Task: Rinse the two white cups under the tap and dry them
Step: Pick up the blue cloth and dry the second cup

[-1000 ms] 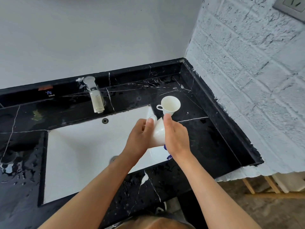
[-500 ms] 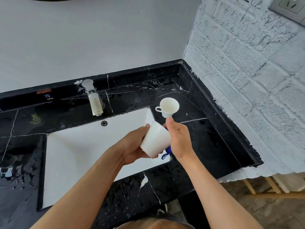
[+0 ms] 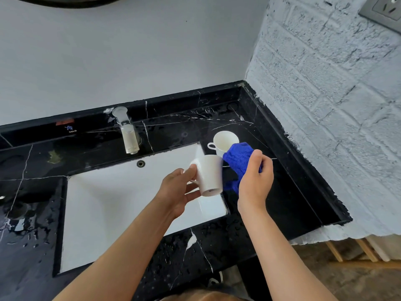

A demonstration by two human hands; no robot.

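Observation:
My left hand [image 3: 178, 192] grips a white cup [image 3: 209, 174] by its handle, tilted with the base toward me, above the right end of the white sink [image 3: 121, 192]. Right of it, my right hand [image 3: 255, 181] holds a bunched blue cloth [image 3: 238, 161], which touches the cup's right side. A second white cup [image 3: 223, 142] stands upright on the black marble counter [image 3: 282, 192] behind the cloth, its handle to the left. The cloth covers part of it. No water runs from the tap [image 3: 128, 131].
The counter is wet with droplets at the left and front. A white brick wall [image 3: 325, 105] bounds it on the right, a grey wall at the back. A power socket [image 3: 384, 9] sits at top right. Wooden slats [image 3: 358, 248] show below the counter's right end.
My right hand has pulled away from the cup and raised the blue cloth into view at the cup's right. My left hand shifted to hold the cup by its handle.

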